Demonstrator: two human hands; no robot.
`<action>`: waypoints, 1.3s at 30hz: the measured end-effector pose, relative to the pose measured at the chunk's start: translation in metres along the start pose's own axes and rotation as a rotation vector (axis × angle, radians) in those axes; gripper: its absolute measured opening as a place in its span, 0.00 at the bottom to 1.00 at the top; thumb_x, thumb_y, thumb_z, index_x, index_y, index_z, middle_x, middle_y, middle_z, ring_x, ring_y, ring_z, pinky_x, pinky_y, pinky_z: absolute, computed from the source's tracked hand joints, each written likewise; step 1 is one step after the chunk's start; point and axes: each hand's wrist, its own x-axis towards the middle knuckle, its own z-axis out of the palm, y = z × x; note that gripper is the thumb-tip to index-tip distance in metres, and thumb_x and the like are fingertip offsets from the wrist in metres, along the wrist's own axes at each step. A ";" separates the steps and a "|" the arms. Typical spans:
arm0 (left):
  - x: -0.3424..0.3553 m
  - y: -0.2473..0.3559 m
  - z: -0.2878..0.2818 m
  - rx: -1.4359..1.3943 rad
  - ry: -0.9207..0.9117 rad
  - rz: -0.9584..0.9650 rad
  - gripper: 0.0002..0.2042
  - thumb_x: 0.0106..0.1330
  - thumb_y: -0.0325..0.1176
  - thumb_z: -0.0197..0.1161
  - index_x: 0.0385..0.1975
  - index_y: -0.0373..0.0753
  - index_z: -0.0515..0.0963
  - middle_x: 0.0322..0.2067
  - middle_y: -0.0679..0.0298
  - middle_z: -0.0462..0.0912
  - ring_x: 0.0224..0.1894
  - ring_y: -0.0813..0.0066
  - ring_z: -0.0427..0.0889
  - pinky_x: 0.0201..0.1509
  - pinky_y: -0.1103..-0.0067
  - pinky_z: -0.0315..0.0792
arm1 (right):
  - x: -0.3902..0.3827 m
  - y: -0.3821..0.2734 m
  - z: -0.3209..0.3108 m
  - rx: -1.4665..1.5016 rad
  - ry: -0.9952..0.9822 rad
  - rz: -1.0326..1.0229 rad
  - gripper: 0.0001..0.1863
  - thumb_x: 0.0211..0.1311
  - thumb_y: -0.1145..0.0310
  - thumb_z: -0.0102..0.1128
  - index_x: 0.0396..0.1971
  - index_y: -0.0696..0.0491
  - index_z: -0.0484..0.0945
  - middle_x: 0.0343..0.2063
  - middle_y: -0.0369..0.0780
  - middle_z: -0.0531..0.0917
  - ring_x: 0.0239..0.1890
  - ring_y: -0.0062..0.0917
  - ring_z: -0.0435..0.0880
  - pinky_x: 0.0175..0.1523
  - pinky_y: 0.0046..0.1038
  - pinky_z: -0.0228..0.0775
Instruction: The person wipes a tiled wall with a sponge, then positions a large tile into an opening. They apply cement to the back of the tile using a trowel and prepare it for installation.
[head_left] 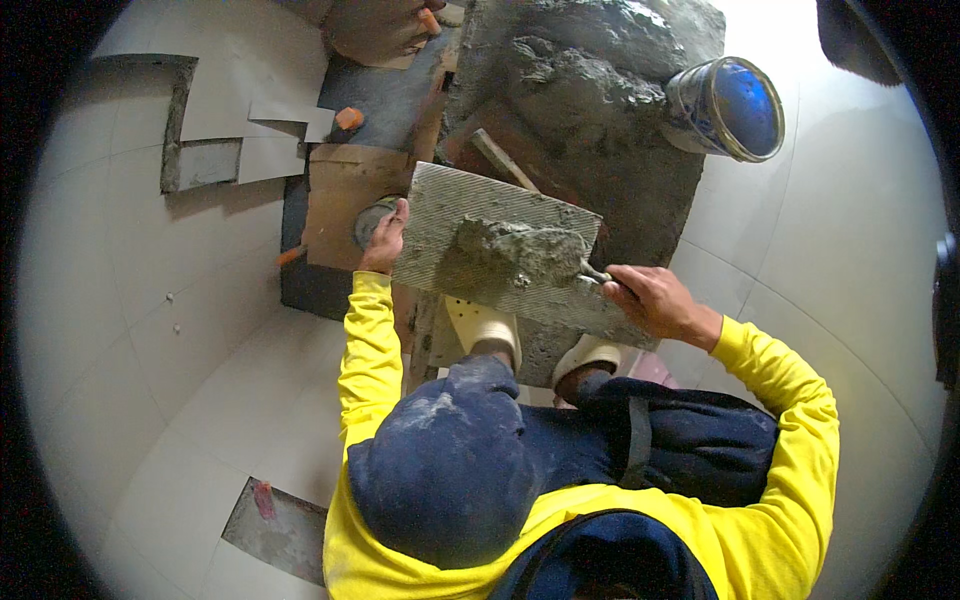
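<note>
My left hand grips the left edge of a rectangular tile with fine ridges across its upturned face. A heap of wet grey mortar lies on that face. My right hand is closed round the handle of a trowel, whose blade is in the mortar and largely hidden by it. Just past the tile, a stick or bar lies on a mortar-smeared board. A grey round container is partly hidden beside my left hand.
A large mortar pile and a blue bucket are at the back. Cardboard and orange pieces lie left, near cut white tiles on the wall. My sandalled feet are under the tile. A cut-out shows lower left.
</note>
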 end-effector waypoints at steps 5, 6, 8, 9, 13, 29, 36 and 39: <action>0.009 -0.042 -0.004 -0.004 0.007 -0.007 0.42 0.76 0.63 0.49 0.65 0.21 0.69 0.63 0.44 0.76 0.68 0.59 0.71 0.74 0.71 0.59 | 0.024 -0.022 0.011 0.312 -0.066 0.231 0.15 0.77 0.64 0.54 0.35 0.62 0.78 0.22 0.57 0.76 0.23 0.50 0.79 0.31 0.45 0.69; 0.011 -0.047 -0.004 0.003 0.008 0.020 0.43 0.75 0.65 0.50 0.65 0.22 0.69 0.63 0.44 0.76 0.68 0.58 0.71 0.74 0.71 0.59 | 0.036 -0.025 0.016 0.379 0.009 0.163 0.17 0.77 0.63 0.53 0.33 0.62 0.78 0.22 0.58 0.76 0.23 0.53 0.79 0.31 0.48 0.68; 0.009 -0.011 0.012 -0.026 0.015 -0.041 0.43 0.74 0.66 0.51 0.65 0.23 0.70 0.62 0.43 0.76 0.67 0.58 0.73 0.73 0.70 0.60 | 0.045 -0.020 0.022 0.341 -0.003 0.165 0.17 0.78 0.64 0.52 0.32 0.62 0.75 0.20 0.55 0.72 0.19 0.46 0.70 0.27 0.45 0.64; 0.007 -0.004 0.010 -0.028 0.026 -0.052 0.43 0.74 0.66 0.51 0.65 0.23 0.71 0.61 0.44 0.77 0.66 0.58 0.73 0.73 0.70 0.61 | 0.052 -0.017 0.025 0.325 -0.016 0.144 0.17 0.78 0.64 0.52 0.31 0.62 0.74 0.18 0.54 0.71 0.17 0.42 0.65 0.25 0.43 0.61; 0.002 0.011 0.005 -0.042 -0.017 -0.072 0.44 0.73 0.68 0.52 0.65 0.25 0.71 0.62 0.46 0.76 0.64 0.59 0.74 0.71 0.71 0.62 | 0.054 -0.032 -0.007 -0.212 -0.226 0.121 0.19 0.75 0.57 0.53 0.29 0.57 0.73 0.20 0.53 0.81 0.26 0.51 0.85 0.32 0.51 0.77; 0.005 -0.005 0.004 -0.060 -0.001 -0.097 0.43 0.72 0.67 0.54 0.66 0.26 0.70 0.59 0.51 0.78 0.63 0.65 0.73 0.71 0.72 0.60 | 0.082 -0.048 0.031 0.104 -0.273 0.138 0.21 0.79 0.58 0.49 0.32 0.62 0.75 0.19 0.52 0.80 0.22 0.44 0.83 0.28 0.45 0.73; 0.034 -0.049 0.009 -0.266 -0.040 -0.288 0.29 0.75 0.44 0.59 0.71 0.33 0.67 0.57 0.51 0.79 0.60 0.59 0.77 0.69 0.71 0.65 | 0.023 -0.033 -0.006 -0.223 -0.273 0.244 0.19 0.77 0.56 0.53 0.34 0.58 0.75 0.20 0.51 0.81 0.23 0.49 0.84 0.26 0.46 0.76; 0.027 -0.032 0.019 -0.044 -0.024 -0.027 0.29 0.71 0.22 0.56 0.74 0.40 0.64 0.59 0.46 0.78 0.61 0.50 0.78 0.69 0.68 0.69 | -0.001 -0.022 -0.031 -0.040 -0.360 0.258 0.20 0.77 0.57 0.53 0.31 0.59 0.77 0.21 0.52 0.81 0.24 0.51 0.83 0.29 0.47 0.74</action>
